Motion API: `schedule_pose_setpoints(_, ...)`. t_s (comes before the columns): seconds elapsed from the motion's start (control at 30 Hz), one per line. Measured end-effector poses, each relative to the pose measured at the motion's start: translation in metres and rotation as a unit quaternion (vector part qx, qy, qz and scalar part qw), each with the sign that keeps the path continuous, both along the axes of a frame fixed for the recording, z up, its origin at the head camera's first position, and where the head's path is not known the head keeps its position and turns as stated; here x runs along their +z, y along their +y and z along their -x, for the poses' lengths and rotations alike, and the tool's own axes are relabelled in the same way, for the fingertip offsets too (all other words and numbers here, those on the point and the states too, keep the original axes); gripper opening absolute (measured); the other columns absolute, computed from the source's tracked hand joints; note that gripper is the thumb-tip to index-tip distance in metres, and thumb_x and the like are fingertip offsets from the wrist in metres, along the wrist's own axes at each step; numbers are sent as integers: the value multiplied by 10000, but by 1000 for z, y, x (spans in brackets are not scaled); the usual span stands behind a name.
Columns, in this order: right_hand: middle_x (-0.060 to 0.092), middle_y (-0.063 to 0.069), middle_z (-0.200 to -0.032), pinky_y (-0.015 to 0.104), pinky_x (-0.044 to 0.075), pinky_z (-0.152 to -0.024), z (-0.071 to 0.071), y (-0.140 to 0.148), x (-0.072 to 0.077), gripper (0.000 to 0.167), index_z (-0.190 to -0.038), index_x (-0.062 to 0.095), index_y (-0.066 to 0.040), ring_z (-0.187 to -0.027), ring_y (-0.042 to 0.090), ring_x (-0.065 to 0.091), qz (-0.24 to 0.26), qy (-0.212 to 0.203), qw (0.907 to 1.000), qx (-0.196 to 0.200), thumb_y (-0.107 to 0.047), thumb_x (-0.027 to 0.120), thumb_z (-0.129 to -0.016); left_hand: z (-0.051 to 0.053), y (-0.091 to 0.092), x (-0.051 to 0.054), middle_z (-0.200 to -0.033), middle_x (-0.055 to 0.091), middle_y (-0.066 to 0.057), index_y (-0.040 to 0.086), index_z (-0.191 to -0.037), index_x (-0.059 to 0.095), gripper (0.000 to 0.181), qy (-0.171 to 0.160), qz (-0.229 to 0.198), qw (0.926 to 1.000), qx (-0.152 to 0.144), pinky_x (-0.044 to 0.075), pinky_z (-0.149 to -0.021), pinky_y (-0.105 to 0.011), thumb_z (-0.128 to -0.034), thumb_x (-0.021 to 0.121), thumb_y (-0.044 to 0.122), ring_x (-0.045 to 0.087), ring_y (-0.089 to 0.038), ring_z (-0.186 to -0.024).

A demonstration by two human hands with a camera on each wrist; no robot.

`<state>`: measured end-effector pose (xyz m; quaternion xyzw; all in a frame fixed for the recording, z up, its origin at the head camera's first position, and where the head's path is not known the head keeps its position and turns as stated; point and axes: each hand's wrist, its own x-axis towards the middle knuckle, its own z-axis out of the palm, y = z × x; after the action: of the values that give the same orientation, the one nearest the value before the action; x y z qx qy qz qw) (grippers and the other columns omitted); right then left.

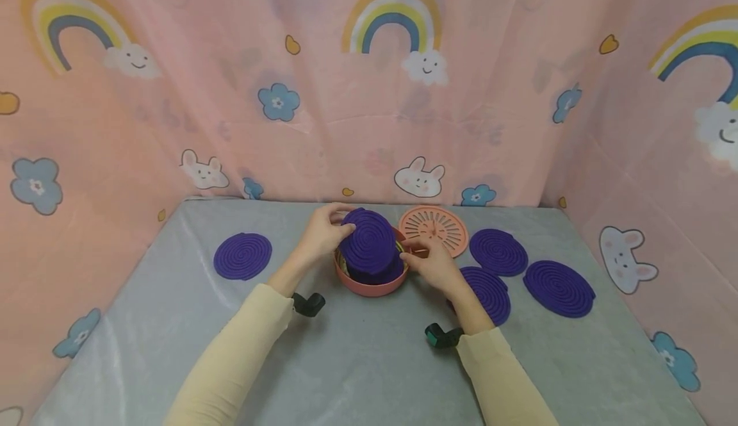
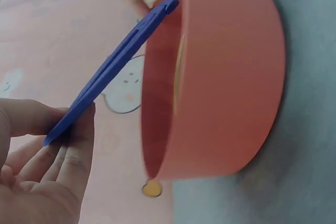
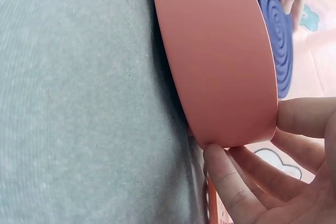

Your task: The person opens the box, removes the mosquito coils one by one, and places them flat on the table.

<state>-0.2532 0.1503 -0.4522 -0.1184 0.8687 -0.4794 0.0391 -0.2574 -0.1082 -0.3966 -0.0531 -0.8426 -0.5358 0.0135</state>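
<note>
My left hand [image 1: 321,232] pinches a purple mosquito coil [image 1: 368,241] by its edge, thumb on one face and fingers on the other. The coil is tilted over the open round coral box [image 1: 371,289], its far edge near the rim in the left wrist view. My right hand [image 1: 435,267] grips the box's right side, thumb at the rim and fingers against the outer wall [image 3: 215,61]. Below the held coil, more purple shows inside the box, with a yellow edge beside it. The held coil hides most of the inside.
A coral slotted lid [image 1: 438,224] lies behind the box to the right. Purple coils lie flat on the grey-covered table: one at left [image 1: 242,256], and three at right, the nearest [image 1: 487,294] partly behind my right forearm. A patterned pink curtain [image 1: 346,138] borders the table.
</note>
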Motion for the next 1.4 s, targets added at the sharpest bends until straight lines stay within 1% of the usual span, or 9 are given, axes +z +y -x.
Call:
schedule_pose_setpoints(0.17, 667, 152, -1251, 486, 545, -923, 2, 1, -1, 333, -1274, 677, -57, -1132, 324, 631, -97, 65, 9999, -39, -196, 708, -974, -3, -14, 14, -1154, 723, -190, 58, -1320, 645, 391, 245, -58, 9997, 2, 584, -903, -444, -934, 693, 25, 693, -332, -1082)
schedule_pose_setpoints(0.33, 638, 162, -1260, 498, 537, -942, 3, 1, -1, 328, -1272, 679, -72, -1153, 341, 612, -132, 40, 9999, -102, -199, 710, -972, -6, -32, 23, -1190, 710, -191, 47, -1350, 622, 399, 383, -166, 9991, 64, 571, -932, -451, -956, 681, 37, 682, -333, -1107)
schedule_pose_setpoints(0.57, 650, 152, -1253, 486, 547, -927, 3, 1, -2, 326, -1283, 673, -73, -1147, 337, 620, -147, 8, 9999, -89, -196, 697, -982, -9, -59, 30, -1214, 694, -214, 25, -1378, 595, 416, 477, -310, 9980, 262, 565, -943, -458, -970, 672, 44, 680, -350, -1120)
schedule_pose_setpoints(0.73, 645, 153, -1255, 485, 548, -920, 2, 0, -1, 332, -1288, 669, -70, -1145, 334, 620, -105, 13, 9999, -64, -200, 695, -984, -10, -81, 29, -1237, 682, -221, 38, -1400, 580, 428, 441, -263, 9974, 513, 535, -986, -481, -982, 665, 74, 652, -364, -1171)
schedule_pose_setpoints(0.9, 635, 158, -1269, 499, 537, -941, 2, 0, 0, 335, -1293, 669, -75, -1156, 338, 612, -98, -1, 9999, -63, -190, 701, -980, -13, -101, 20, -1274, 661, -213, 64, -1439, 545, 457, 115, -326, 9961, 812, 489, -1027, -498, -996, 649, 101, 615, -362, -1214)
schedule_pose_setpoints(1.03, 647, 151, -1267, 493, 541, -938, 2, -1, 0, 335, -1293, 668, -73, -1154, 335, 613, -147, -22, 9998, -93, -196, 697, -982, -15, -109, 9, -1294, 650, -231, 49, -1450, 530, 474, -105, -430, 9936, 1044, 465, -1053, -506, -993, 647, 96, 611, -364, -1199)
schedule_pose_setpoints(1.2, 670, 138, -1246, 477, 548, -922, 3, -1, 0, 338, -1297, 663, -64, -1133, 317, 625, -215, -28, 9997, -109, -199, 691, -988, -12, -112, -15, -1262, 667, -240, 32, -1425, 554, 458, -320, -596, 9895, 1276, 467, -1052, -480, -981, 659, 72, 622, -348, -1179)
schedule_pose_setpoints(1.3, 672, 131, -1245, 472, 547, -925, 1, -2, -1, 340, -1298, 664, -67, -1131, 306, 626, -201, -44, 9997, -113, -197, 696, -985, -9, -109, -32, -1272, 665, -230, 28, -1423, 552, 453, -574, -583, 9880, 1312, 475, -1021, -434, -983, 651, 65, 622, -327, -1174)
schedule_pose_setpoints(1.4, 670, 136, -1248, 477, 548, -925, 0, -2, -1, 342, -1298, 664, -65, -1131, 309, 626, -166, -46, 9998, -98, -198, 696, -985, -9, -105, -45, -1291, 654, -231, 20, -1424, 548, 452, -805, -484, 9870, 1307, 477, -993, -408, -984, 643, 61, 617, -317, -1176)
